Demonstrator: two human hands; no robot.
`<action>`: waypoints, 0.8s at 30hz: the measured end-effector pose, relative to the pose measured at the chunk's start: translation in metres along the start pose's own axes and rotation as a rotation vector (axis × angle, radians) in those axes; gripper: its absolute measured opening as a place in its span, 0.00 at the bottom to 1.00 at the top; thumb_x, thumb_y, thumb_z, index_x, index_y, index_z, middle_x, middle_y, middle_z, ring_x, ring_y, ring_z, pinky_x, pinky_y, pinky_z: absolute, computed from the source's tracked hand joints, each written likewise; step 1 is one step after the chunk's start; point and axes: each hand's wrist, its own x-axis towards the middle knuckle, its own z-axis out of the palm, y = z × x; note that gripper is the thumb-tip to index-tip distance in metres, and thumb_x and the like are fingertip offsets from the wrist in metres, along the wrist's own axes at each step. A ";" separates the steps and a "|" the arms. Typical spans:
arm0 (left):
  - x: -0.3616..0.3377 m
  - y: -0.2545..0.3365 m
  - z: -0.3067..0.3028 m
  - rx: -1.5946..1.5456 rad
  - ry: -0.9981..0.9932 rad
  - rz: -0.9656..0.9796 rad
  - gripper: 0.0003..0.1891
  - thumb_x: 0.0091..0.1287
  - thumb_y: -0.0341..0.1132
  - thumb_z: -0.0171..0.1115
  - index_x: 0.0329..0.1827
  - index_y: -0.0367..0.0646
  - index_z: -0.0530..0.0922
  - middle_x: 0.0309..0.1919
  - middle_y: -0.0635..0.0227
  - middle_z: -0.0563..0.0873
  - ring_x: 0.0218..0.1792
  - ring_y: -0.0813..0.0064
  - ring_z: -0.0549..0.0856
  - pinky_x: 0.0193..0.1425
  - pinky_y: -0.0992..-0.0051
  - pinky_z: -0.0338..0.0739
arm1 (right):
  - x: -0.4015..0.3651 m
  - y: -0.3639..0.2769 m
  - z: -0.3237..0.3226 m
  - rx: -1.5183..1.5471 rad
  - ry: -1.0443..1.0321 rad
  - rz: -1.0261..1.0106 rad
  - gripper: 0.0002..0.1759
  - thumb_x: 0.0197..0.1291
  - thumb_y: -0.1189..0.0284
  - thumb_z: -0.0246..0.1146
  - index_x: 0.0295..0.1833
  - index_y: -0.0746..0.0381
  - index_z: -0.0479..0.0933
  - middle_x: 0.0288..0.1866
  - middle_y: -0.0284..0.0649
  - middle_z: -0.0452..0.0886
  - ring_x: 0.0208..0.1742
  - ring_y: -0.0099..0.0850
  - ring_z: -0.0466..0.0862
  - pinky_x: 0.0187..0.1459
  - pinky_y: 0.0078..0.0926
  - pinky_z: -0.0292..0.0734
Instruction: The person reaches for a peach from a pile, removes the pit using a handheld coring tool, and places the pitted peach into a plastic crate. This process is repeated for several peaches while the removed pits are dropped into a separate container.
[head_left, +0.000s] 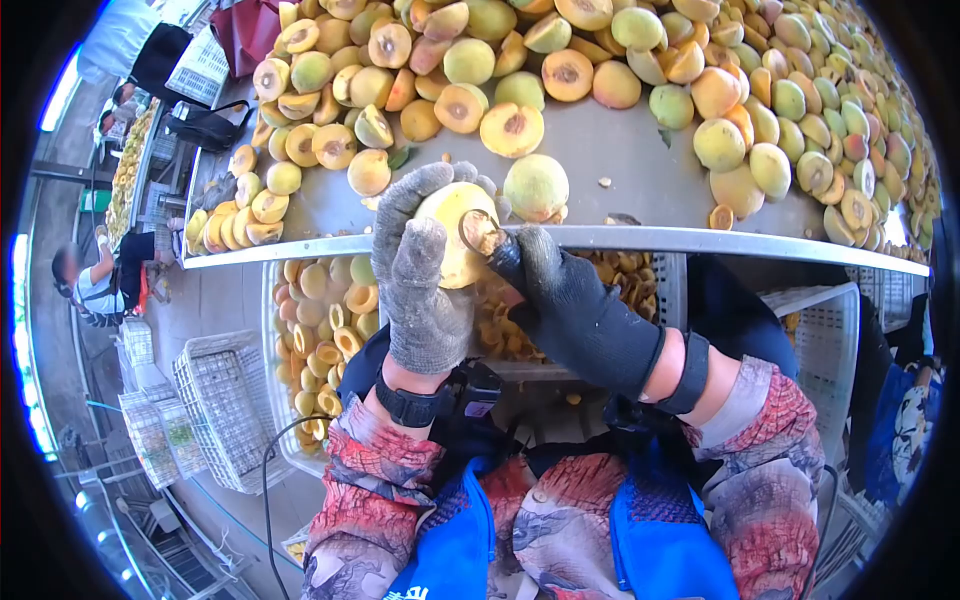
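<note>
My left hand [428, 290], in a grey glove, is closed around a yellow peach half [447, 225] just above the table's front edge. The cut face shows a brown pit at its centre. My right hand [590, 315], in a black glove, grips a pitting tool [507, 260] with a dark handle. Its working end touches the pit; the tip's exact shape is hard to make out. On the table right behind my left fingers sits a whole-looking peach [536, 187].
A metal table [620, 165] bears heaps of halved peaches [565, 75]. Below its edge stand a crate of pitted halves [325, 330] and one holding pits and scraps [630, 285]. White crates [225, 410] stack at left. Another person [100, 275] sits farther left.
</note>
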 end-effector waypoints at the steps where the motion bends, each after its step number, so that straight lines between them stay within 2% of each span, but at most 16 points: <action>1: -0.001 -0.001 -0.001 0.025 0.023 0.028 0.28 0.64 0.55 0.53 0.57 0.42 0.67 0.50 0.58 0.76 0.50 0.62 0.78 0.56 0.63 0.72 | -0.001 0.001 0.002 -0.057 0.017 -0.091 0.17 0.53 0.76 0.55 0.50 0.65 0.66 0.37 0.53 0.74 0.36 0.51 0.77 0.35 0.44 0.72; 2: 0.000 -0.003 -0.003 0.122 0.019 0.080 0.29 0.64 0.57 0.52 0.57 0.42 0.67 0.50 0.57 0.76 0.49 0.62 0.78 0.55 0.63 0.73 | -0.001 0.002 0.004 -0.113 0.035 -0.183 0.18 0.52 0.76 0.55 0.50 0.65 0.66 0.37 0.52 0.74 0.35 0.51 0.77 0.34 0.44 0.72; 3: 0.000 -0.002 -0.002 0.131 0.019 0.065 0.29 0.64 0.57 0.52 0.57 0.42 0.67 0.50 0.57 0.76 0.49 0.62 0.78 0.55 0.63 0.73 | -0.001 0.001 0.006 -0.100 0.036 -0.173 0.18 0.52 0.76 0.55 0.50 0.65 0.66 0.37 0.52 0.74 0.35 0.51 0.77 0.34 0.44 0.72; 5: -0.002 0.000 0.002 0.003 0.057 0.105 0.23 0.63 0.46 0.57 0.53 0.36 0.69 0.46 0.57 0.78 0.46 0.65 0.79 0.53 0.65 0.75 | -0.001 -0.004 0.006 0.006 0.031 -0.146 0.19 0.51 0.76 0.55 0.52 0.64 0.67 0.37 0.51 0.73 0.34 0.49 0.76 0.34 0.43 0.72; 6: -0.003 0.001 0.001 0.005 0.060 0.083 0.24 0.63 0.46 0.57 0.53 0.36 0.69 0.47 0.57 0.78 0.47 0.64 0.79 0.53 0.63 0.75 | -0.002 -0.009 0.001 0.001 -0.015 -0.127 0.32 0.50 0.81 0.59 0.64 0.61 0.64 0.46 0.54 0.73 0.42 0.55 0.77 0.42 0.43 0.73; 16: -0.005 0.001 -0.008 0.101 -0.005 0.176 0.25 0.62 0.45 0.58 0.54 0.34 0.69 0.48 0.54 0.78 0.48 0.63 0.79 0.55 0.64 0.75 | -0.005 -0.007 0.009 0.093 -0.025 -0.098 0.28 0.52 0.79 0.59 0.61 0.62 0.65 0.42 0.53 0.74 0.39 0.54 0.77 0.38 0.43 0.73; 18: -0.004 0.003 -0.010 0.119 -0.021 0.190 0.24 0.62 0.45 0.59 0.54 0.34 0.69 0.48 0.54 0.78 0.48 0.63 0.79 0.55 0.64 0.75 | -0.002 -0.001 0.013 0.116 0.044 -0.203 0.27 0.53 0.78 0.59 0.61 0.62 0.65 0.42 0.53 0.74 0.38 0.54 0.78 0.38 0.43 0.73; 24: -0.007 0.002 -0.011 0.116 0.007 0.153 0.23 0.63 0.44 0.57 0.54 0.35 0.69 0.48 0.54 0.78 0.47 0.63 0.79 0.54 0.63 0.76 | -0.001 -0.008 0.013 0.195 0.010 -0.117 0.30 0.51 0.80 0.59 0.63 0.60 0.64 0.42 0.53 0.74 0.41 0.54 0.77 0.39 0.43 0.73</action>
